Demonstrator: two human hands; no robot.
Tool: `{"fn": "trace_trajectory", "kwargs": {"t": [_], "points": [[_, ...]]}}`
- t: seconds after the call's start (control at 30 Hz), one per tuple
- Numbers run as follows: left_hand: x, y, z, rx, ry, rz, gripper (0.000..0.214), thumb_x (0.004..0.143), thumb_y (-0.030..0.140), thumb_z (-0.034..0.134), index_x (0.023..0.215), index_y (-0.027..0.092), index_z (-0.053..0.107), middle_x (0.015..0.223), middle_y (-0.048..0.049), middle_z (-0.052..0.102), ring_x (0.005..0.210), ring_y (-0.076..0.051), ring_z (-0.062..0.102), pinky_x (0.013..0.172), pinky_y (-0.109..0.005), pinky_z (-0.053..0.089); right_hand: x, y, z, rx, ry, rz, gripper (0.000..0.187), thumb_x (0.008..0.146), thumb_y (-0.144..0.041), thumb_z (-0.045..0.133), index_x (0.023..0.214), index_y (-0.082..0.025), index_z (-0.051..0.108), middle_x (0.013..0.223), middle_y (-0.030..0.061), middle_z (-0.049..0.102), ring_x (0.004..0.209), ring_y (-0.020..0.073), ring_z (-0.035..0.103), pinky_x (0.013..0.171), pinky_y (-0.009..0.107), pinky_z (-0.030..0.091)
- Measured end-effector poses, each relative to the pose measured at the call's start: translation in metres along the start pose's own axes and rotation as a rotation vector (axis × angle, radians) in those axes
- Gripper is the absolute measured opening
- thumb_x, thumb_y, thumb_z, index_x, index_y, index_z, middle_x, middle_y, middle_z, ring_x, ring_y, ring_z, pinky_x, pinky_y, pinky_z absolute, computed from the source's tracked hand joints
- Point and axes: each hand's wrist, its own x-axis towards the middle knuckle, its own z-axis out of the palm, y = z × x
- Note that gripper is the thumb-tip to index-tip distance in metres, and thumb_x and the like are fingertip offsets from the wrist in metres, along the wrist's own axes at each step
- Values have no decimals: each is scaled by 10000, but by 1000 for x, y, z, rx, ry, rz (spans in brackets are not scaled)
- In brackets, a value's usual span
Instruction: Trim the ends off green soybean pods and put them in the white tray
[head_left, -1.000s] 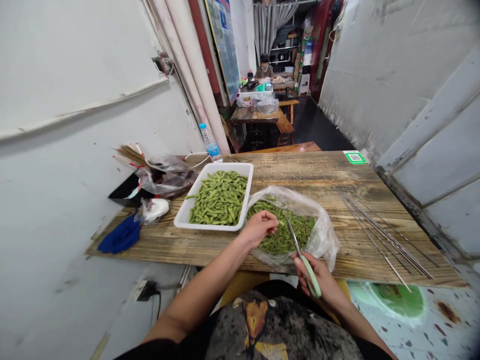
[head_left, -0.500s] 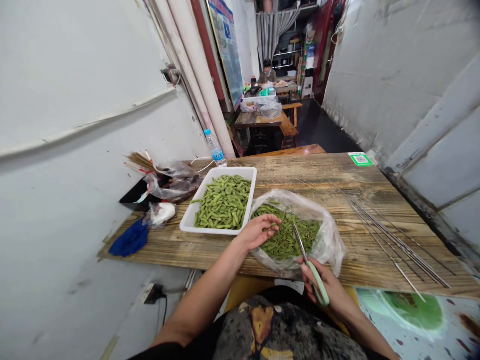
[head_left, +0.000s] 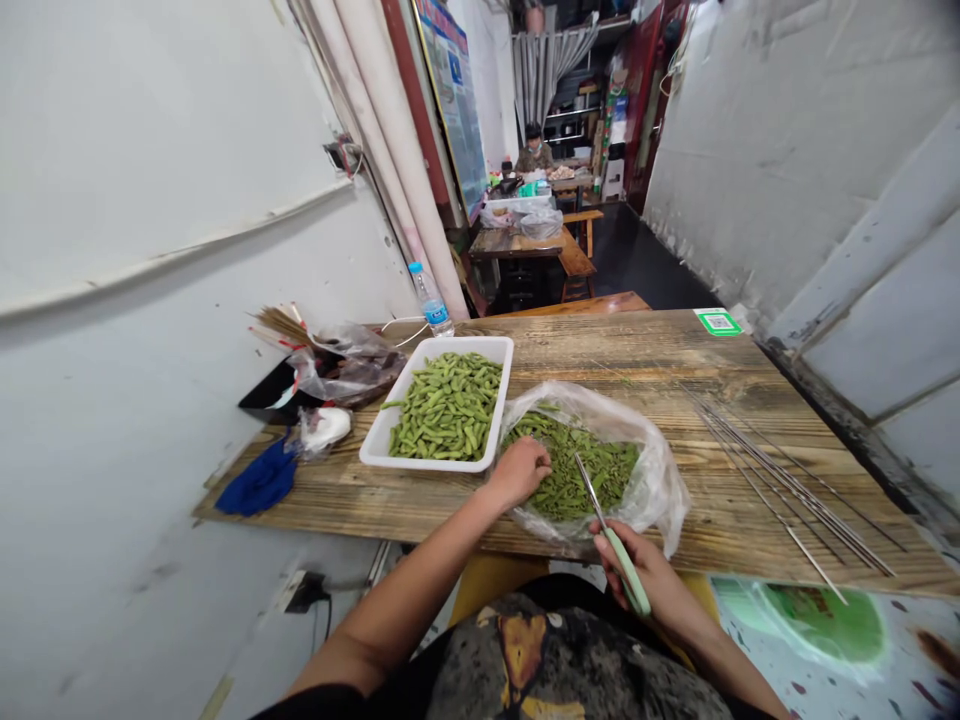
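My right hand (head_left: pixel 626 565) is wrapped round the pale green handles of a pair of scissors (head_left: pixel 592 490). Their metal blades point up and away over a clear plastic bag (head_left: pixel 664 490), which lies spread on the wooden table. Green soybean pods and small trimmings (head_left: pixel 585 460) fill the bag. At the bag's left side my left hand (head_left: pixel 523 470) bends down over the pods, its fingers curled together; whatever the fingertips hold is hidden. Just left of the bag, a white plastic tray (head_left: pixel 420 463) holds a heap of soybean pods (head_left: pixel 450 405).
Long metal skewers (head_left: pixel 795 480) lie on the table's right part. A water bottle (head_left: pixel 433 302) stands behind the tray. At left are a black box (head_left: pixel 270 390) with sticks, plastic bags and a blue cloth (head_left: pixel 259 480). A person (head_left: pixel 535 150) sits at a far table.
My left hand has turned from half-open fingers to curled ones and dropped towards the pods. My right hand and the scissors have shifted slightly left.
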Motion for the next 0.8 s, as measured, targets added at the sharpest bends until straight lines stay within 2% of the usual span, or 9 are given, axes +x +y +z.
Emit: {"fn": "trace_trajectory", "kwargs": {"t": [0.1,0.17,0.27,0.33,0.43,0.5,0.6,0.8], "points": [[6,-1,7,-430,-80,-109,118,698,229,631,712,150,544,597,20,531,581,-119,534,586,-239,424,1,0,0,-27,10,1,532,699,-612,617,1013,-195,513,535,-102,384,398,65,363,345,175,330],[9,-2,10,-657,-60,-228,191,683,266,645,719,153,496,535,55,487,481,-83,483,486,-195,366,2,0,0,-24,17,9,534,697,-610,620,1013,-193,513,536,-101,387,396,63,359,344,174,328],[10,-3,7,-848,-4,-314,281,624,285,689,739,157,467,567,53,525,425,-45,427,410,-158,257,3,1,0,-16,22,19,547,679,-615,632,1009,-195,514,536,-101,379,391,62,359,339,175,329],[9,-1,2,-903,-53,-321,321,597,303,707,779,153,489,627,32,575,413,-32,400,395,-157,203,5,3,0,-39,22,20,557,677,-620,627,1017,-194,514,529,-102,381,384,63,358,337,180,326],[5,3,-2,-843,-148,-295,321,592,354,714,764,135,555,570,48,543,411,-34,354,415,-175,200,7,6,0,-105,12,-5,548,718,-611,593,1058,-189,511,502,-104,374,378,70,342,348,190,310],[3,5,-3,-730,-144,-235,284,606,368,706,693,119,599,523,53,511,445,-48,369,460,-190,254,7,7,-1,-151,7,-38,525,744,-597,575,1072,-191,519,493,-100,372,386,79,340,361,199,302],[1,9,-3,-546,-107,-117,247,634,352,683,646,107,659,564,24,567,548,-85,455,563,-212,328,5,5,-3,-219,24,-89,490,752,-578,581,1058,-196,558,514,-72,433,425,102,396,401,219,327],[0,16,-11,-346,-172,-26,280,706,369,617,639,108,692,551,12,577,559,-103,464,578,-216,319,3,4,-5,-303,90,-170,488,736,-565,611,1038,-182,602,659,-5,564,593,160,517,544,263,424]]}}
